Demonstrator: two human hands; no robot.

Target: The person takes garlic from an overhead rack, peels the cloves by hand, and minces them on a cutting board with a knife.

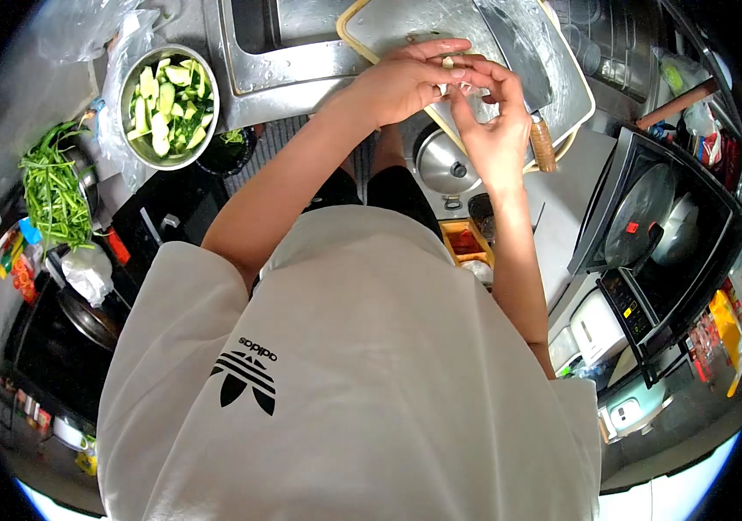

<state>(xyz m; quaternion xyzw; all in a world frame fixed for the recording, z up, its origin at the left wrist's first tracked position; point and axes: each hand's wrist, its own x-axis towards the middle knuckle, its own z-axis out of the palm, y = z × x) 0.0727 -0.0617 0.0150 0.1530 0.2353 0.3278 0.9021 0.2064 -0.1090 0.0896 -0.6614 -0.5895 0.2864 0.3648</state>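
Note:
My left hand (397,84) and my right hand (494,108) meet above a pale cutting board with a tan rim (581,94). Pinched between the fingertips of both is a small whitish garlic clove (448,62), with thin pale skin near the fingers. The fingers partly cover it. Beside my right hand, a broad-bladed knife (513,54) lies on the board, its wooden handle (542,143) over the near edge. Both hands are closed around the small piece.
A metal bowl of cut cucumber (167,108) stands left of the steel sink (288,62). Farther left is a heap of green stalks (58,187). A pot lid (447,163) and a seasoning box (467,241) are close to my body. An open black oven (666,226) is at right.

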